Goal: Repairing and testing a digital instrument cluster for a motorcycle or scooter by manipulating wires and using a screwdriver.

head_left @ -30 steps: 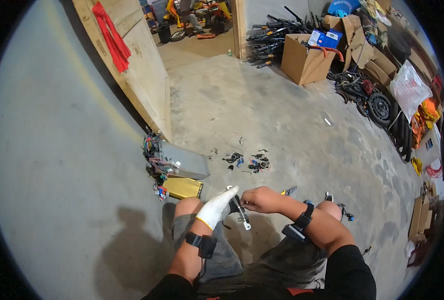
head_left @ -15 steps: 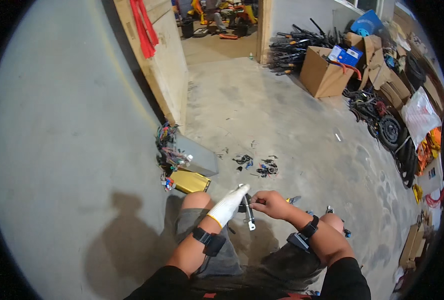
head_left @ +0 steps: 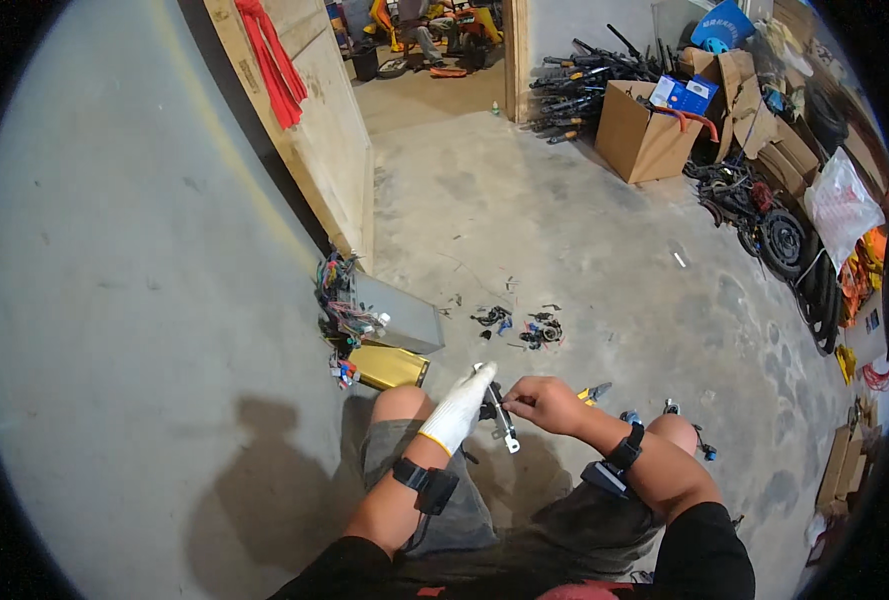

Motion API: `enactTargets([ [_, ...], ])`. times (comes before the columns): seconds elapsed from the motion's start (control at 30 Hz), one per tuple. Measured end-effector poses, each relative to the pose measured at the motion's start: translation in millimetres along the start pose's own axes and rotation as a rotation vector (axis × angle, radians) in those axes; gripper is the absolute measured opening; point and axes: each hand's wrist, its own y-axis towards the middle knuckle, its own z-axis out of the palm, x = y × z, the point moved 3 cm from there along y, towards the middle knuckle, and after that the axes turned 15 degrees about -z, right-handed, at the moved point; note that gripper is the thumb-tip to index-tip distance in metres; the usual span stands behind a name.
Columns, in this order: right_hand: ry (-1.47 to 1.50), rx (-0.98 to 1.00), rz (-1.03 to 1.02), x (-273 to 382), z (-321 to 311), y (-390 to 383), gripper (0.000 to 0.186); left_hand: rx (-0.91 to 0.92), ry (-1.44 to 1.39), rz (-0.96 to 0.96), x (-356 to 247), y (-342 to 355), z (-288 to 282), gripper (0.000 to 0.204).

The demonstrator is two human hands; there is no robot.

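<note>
My left hand (head_left: 459, 408), in a white knit glove, is wrapped round a narrow silver metal bar with black parts (head_left: 509, 436). The bar slants down from the glove between my knees, and a hole shows in its lower end. On its right, my bare right hand (head_left: 546, 405) has its thumb and forefinger pinched together against the bar's black side. Anything small inside that pinch is too tiny to make out. Just beyond both hands, two small heaps of black parts (head_left: 541, 330) lie on the concrete floor.
Yellow-handled pliers (head_left: 594, 393) lie beyond my right forearm. At left stand a gold metal box (head_left: 389, 366), a grey box (head_left: 404, 315) and bundled wires (head_left: 339, 290). A cardboard box (head_left: 644, 135), black tubes and wheels line the right wall. Farther off, a person sits past the open door (head_left: 329, 120).
The view has shifted slightly. Both hands stay at the bar, which has tilted a little, its lower end swinging to the right.
</note>
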Motion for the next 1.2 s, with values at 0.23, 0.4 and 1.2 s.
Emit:
enactTargets([
  [0.23, 0.256, 0.036, 0.251, -7, 6, -3, 0.017, -0.002, 0.065, 0.035, 0, -1, -1, 0.032],
  [0.4, 0.277, 0.098, 0.279, -7, 2, -3, 0.018, 0.019, 0.055, 0.037, -1, -5, 5, 0.035],
  [1.2, -0.183, 0.136, -0.324, 24, -16, 9, 0.013, 0.078, 0.023, 0.012, 6, 2, 2, 0.035],
])
